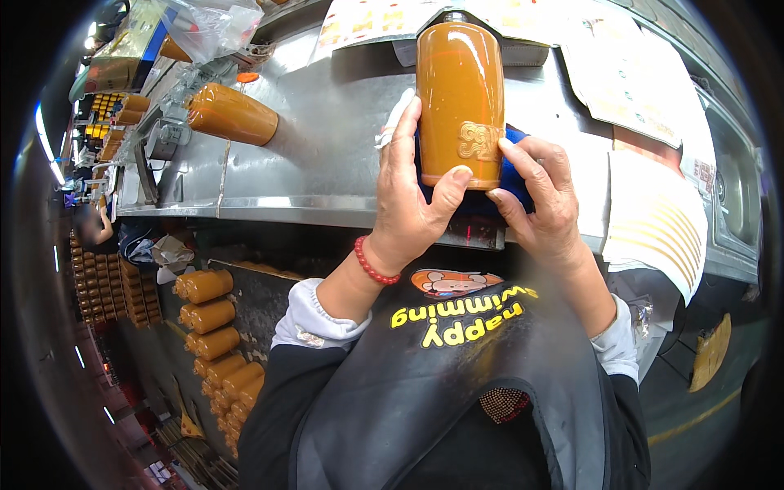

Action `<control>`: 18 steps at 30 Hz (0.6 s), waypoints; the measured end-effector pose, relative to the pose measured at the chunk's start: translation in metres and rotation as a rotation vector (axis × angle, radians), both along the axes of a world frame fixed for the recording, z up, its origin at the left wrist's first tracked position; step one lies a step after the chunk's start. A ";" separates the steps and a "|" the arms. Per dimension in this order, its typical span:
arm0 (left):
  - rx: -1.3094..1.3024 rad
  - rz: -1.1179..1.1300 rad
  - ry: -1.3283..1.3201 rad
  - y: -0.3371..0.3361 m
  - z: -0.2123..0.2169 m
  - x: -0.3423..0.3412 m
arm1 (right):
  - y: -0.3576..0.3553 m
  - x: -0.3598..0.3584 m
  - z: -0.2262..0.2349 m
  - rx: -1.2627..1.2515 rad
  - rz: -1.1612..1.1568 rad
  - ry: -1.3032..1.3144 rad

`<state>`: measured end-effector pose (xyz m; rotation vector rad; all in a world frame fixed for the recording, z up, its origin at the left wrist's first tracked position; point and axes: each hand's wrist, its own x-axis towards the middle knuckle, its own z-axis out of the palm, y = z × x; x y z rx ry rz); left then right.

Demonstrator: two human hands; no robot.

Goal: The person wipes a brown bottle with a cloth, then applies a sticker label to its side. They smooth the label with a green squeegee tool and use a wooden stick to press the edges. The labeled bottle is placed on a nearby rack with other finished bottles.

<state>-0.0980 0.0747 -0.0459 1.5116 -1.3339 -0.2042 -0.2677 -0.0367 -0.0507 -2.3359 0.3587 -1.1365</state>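
Note:
A glossy brown bottle lies on the worktable, its base toward me and its dark neck pointing away. A raised, scroll-like gold-brown emblem sits on its side near the base. My left hand is closed round the bottle's left side, thumb across the lower edge. A bit of white cloth or paper shows by its fingers. From the right, my right hand grips the base end, with the index fingertip at the emblem's edge and the thumb at the base rim. Blue material shows beneath the bottle.
Another brown bottle lies on the metal table at left. Printed sheets and a sheet of brown strips lie at right, beside a metal sink. Rows of brown bottles stand lower left. A person is far left.

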 end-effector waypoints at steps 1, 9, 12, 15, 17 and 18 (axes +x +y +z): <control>-0.002 0.001 -0.010 -0.001 0.002 -0.001 | 0.000 0.000 0.000 -0.001 -0.002 0.003; -0.004 -0.029 0.035 -0.002 0.001 0.001 | 0.000 0.000 -0.001 -0.011 -0.002 0.013; -0.007 -0.031 0.045 -0.004 0.002 0.000 | 0.001 -0.002 0.001 -0.025 -0.012 0.045; -0.026 -0.060 0.121 -0.003 0.001 0.000 | 0.002 -0.001 0.001 -0.021 -0.013 0.034; -0.060 -0.124 0.307 -0.003 -0.004 0.003 | 0.002 -0.001 0.003 -0.023 -0.008 0.043; -0.066 -0.142 0.346 -0.001 -0.005 0.004 | 0.002 -0.001 0.004 -0.024 -0.006 0.047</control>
